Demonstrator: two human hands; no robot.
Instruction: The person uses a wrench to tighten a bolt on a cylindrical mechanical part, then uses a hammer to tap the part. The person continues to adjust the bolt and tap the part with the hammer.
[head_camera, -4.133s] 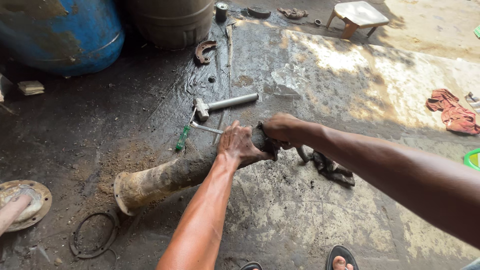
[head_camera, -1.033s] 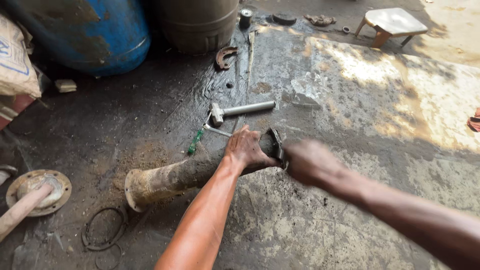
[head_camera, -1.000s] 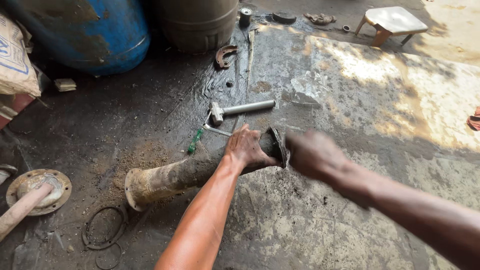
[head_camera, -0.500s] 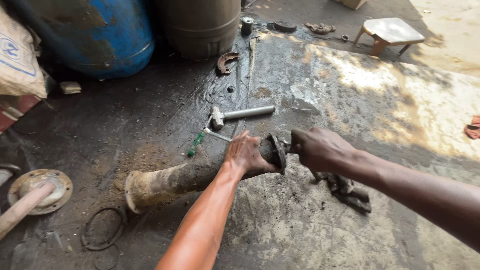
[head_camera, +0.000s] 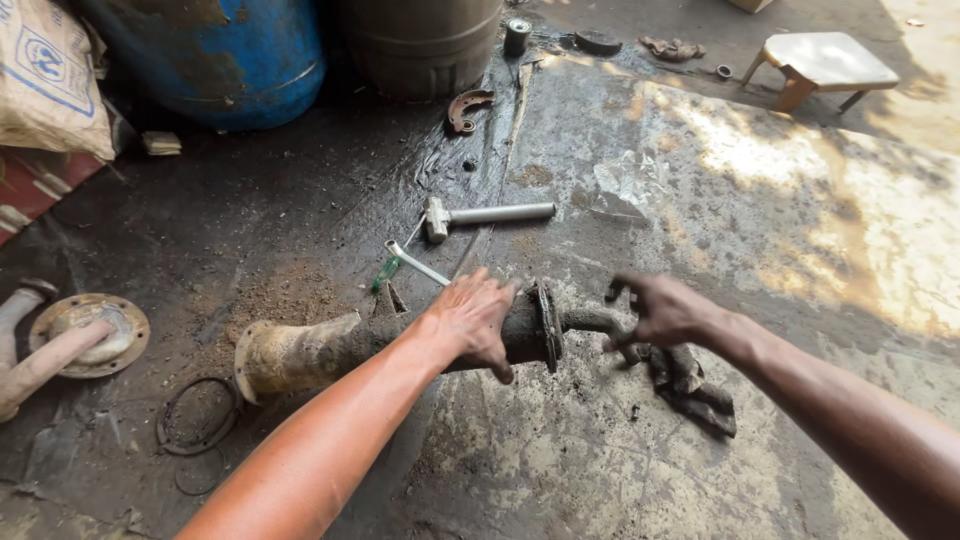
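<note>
A long, dirty, rusted axle tube (head_camera: 310, 350) lies across the oily floor, with a round flange (head_camera: 547, 325) and a thin shaft (head_camera: 592, 320) at its right end. My left hand (head_camera: 478, 320) rests on top of the tube just left of the flange, fingers wrapped over it. Just past the shaft's tip hovers my right hand (head_camera: 662, 310), fingers spread, holding nothing. A greasy black rag (head_camera: 695, 390) lies right below that hand.
A hammer (head_camera: 485, 215), a wrench (head_camera: 415, 262) and a green-handled screwdriver (head_camera: 385, 273) lie behind the tube. Blue drum (head_camera: 215, 50) and grey drum (head_camera: 420, 40) stand at the back. A small stool (head_camera: 820, 65) is far right, another flanged part (head_camera: 85, 335) and a ring (head_camera: 198, 415) at left.
My right hand has let go of the flange end and drawn away to the right with its fingers spread. My left hand has stayed on the tube. The view has shifted slightly.
</note>
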